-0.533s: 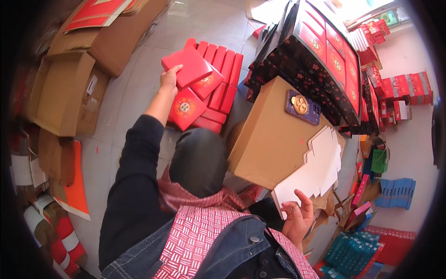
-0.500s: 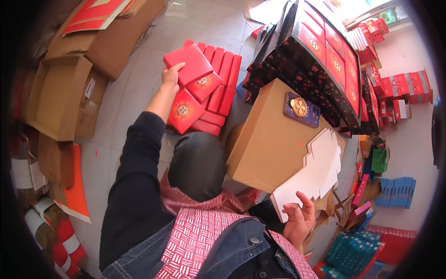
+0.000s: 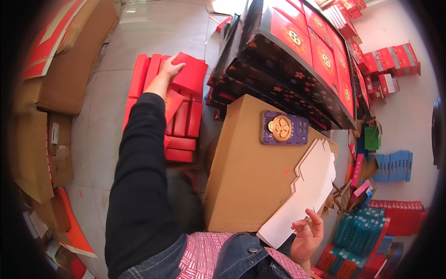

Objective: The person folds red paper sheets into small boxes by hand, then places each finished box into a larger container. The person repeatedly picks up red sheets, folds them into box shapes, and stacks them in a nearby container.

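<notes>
My left hand (image 3: 170,69) reaches out over a group of red boxes on the floor and grips the near left edge of a flat red box (image 3: 191,73). Beneath it, another red box (image 3: 172,105) with a gold print is partly covered by my forearm. Several slim red boxes (image 3: 138,76) stand packed side by side around them. Beside the front edge of the white die-cut card sheets (image 3: 302,195), my right hand (image 3: 306,239) is raised, palm up, its fingers loosely bent and apart, with nothing in it.
A large brown carton (image 3: 241,158) bears the sheets and a purple phone (image 3: 284,129) with a gold round grip. Behind it rise black floral trays (image 3: 278,76) filled with red boxes. Brown cartons (image 3: 35,149) line the left; blue (image 3: 394,166) and teal packs (image 3: 361,230) stand right.
The box in my left hand has moved toward the far right of the red group and now covers its far right corner. My view has shifted; my right hand stays raised.
</notes>
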Action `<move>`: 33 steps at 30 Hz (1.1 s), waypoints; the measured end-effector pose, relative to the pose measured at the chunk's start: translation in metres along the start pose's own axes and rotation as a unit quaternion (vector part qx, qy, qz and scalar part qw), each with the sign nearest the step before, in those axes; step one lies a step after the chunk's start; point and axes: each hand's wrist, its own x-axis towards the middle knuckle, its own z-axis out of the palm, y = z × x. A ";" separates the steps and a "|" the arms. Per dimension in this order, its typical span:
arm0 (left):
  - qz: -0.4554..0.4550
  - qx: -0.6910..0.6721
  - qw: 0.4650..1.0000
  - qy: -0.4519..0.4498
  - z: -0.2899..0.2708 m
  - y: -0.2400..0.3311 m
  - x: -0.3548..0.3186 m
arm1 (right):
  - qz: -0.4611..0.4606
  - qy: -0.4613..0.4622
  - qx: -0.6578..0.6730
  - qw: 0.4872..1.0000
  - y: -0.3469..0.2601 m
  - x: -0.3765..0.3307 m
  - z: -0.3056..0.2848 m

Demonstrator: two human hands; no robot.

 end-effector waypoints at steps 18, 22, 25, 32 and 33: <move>0.097 0.032 0.982 -0.160 -0.036 0.204 -0.329 | -0.250 -0.198 -0.528 0.787 0.042 -0.038 -0.031; 0.116 0.043 0.979 -0.163 -0.040 0.234 -0.405 | -0.286 -0.212 -0.514 0.781 0.054 -0.042 -0.050; 0.146 -0.005 0.974 -0.173 -0.025 0.249 -0.447 | -0.324 -0.216 -0.479 0.787 0.060 -0.037 -0.057; 0.226 0.027 0.925 -0.304 0.055 0.272 -0.505 | -0.330 -0.236 -0.436 0.803 0.067 -0.036 -0.069; 0.291 0.101 0.894 -0.325 0.065 0.277 -0.511 | -0.328 -0.232 -0.435 0.806 0.068 -0.038 -0.070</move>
